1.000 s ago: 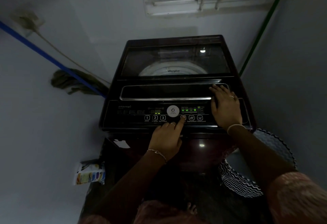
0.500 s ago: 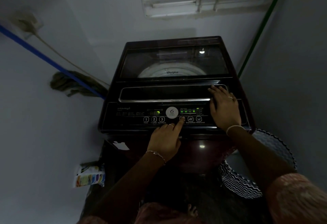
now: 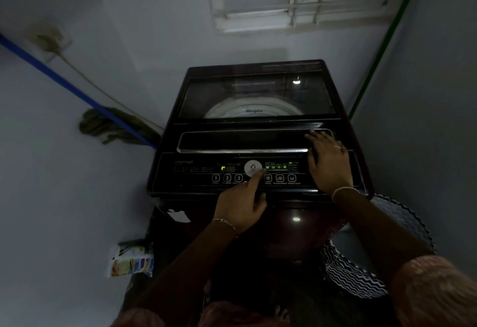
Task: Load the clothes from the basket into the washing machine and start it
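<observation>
**Finger on the control panel, other hand flat on the lid**

At 9 o'clock of the washing machine a mop with a blue handle leans on the pale wall, its head a limp greenish bundle. Lower, at 7 o'clock, a crumpled printed packet stands beside the cabinet.

Your left hand grasps nothing: the fingers are curled loosely under and only the index finger is stretched out, its tip lying on the control panel at the lower right edge of the round white dial, just left of the Delay button. A thin chain bracelet sits on that wrist. Half a second ago that fingertip was lower, on the button row; now it has slid up toward the dial. The small green display left of the dial also reads differently, though the digits are too dim to tell.

The machine is dark, glossy and boxy, its glass lid closed with the pale drum rim showing through.

Your right hand lies open and flat, palm down, over the right end of the chrome-edged lid handle, holding nothing; it has not shifted.

At 4 o'clock the basket, round with a black-and-white zigzag wall, stands on the floor touching the cabinet.
</observation>
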